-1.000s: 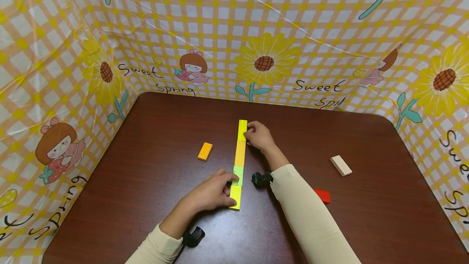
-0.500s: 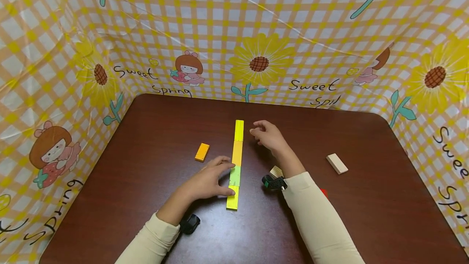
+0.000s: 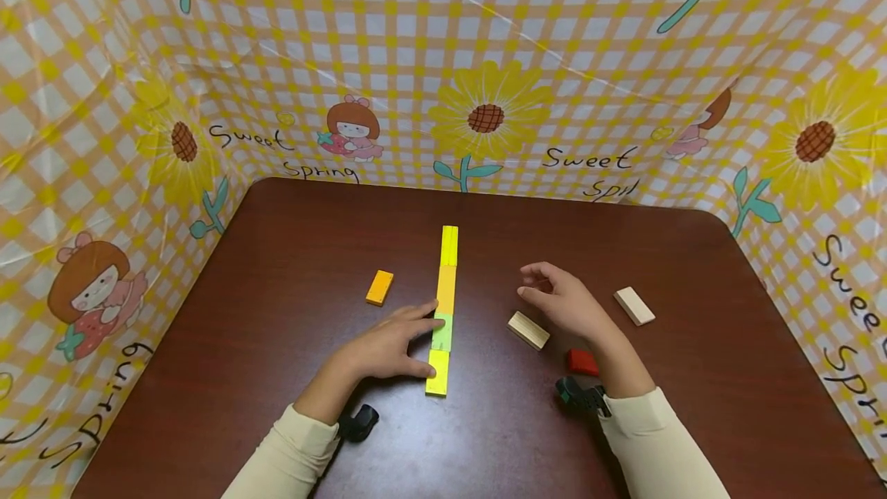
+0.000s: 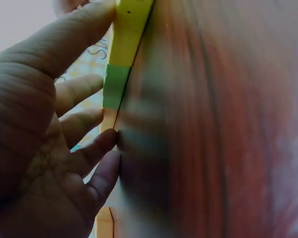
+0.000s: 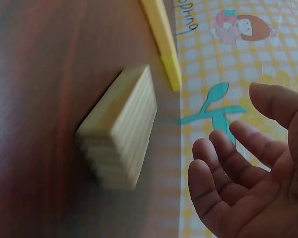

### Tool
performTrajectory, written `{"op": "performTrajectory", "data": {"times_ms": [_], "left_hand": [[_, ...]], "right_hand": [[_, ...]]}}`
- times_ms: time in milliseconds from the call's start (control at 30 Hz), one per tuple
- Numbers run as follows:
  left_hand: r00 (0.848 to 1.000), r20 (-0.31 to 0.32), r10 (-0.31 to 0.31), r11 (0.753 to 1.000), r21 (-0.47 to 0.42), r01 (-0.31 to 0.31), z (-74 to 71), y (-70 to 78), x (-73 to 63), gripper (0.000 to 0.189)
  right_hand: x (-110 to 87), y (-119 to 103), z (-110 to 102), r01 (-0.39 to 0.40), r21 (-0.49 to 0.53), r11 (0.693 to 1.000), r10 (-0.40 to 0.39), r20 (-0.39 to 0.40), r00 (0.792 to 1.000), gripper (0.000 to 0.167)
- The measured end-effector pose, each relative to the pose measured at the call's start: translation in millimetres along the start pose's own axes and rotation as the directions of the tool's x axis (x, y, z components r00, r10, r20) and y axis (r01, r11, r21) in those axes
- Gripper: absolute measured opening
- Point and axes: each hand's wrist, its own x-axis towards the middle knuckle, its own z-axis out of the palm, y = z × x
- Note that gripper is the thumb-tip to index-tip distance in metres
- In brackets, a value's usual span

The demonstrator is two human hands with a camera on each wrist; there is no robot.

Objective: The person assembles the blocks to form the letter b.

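Four-sided flat blocks lie end to end in a straight row: a far yellow block [image 3: 449, 245], an orange-yellow block [image 3: 446, 289], a green block [image 3: 442, 339] and a near yellow block [image 3: 437, 382]. From the left side my left hand [image 3: 388, 345] reaches along the row, fingers spread, with the thumb at the near yellow block and fingertips over the green one. My right hand [image 3: 564, 303] hovers right of the row, fingers loosely bent and holding nothing. Just below its fingertips lies a plain wooden block [image 3: 528, 330], whose ridged side shows large in the right wrist view.
An orange block [image 3: 379, 288] lies left of the row. To the right are a red block [image 3: 583, 362], beside the right wrist, and a pale wooden block [image 3: 634, 306]. A checked cloth [image 3: 388, 45] with flowers walls the back and sides of the brown table [image 3: 305, 237].
My right hand has let go of the far yellow block and moved right and nearer, uncovering the plain wooden block. My left fingers have loosened and spread at the row.
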Motion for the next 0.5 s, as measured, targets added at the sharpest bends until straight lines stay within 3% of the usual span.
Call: {"op": "performTrajectory", "data": {"times_ms": [267,500], "left_hand": [[0.999,-0.03,0.021,0.998,-0.063,-0.022,5.5,-4.1,0.9,0.074],[0.999,-0.039,0.011,0.995,-0.098,-0.015,8.5,-7.7,-0.8,0.075]], "right_hand": [[-30.7,19.0,-10.0,0.029,-0.101,0.994,-0.032,-0.028,0.999,0.039],[-41.8,24.2,-4.9,0.108,-0.159,0.981,-0.111,-0.009,0.994,0.028]]}}
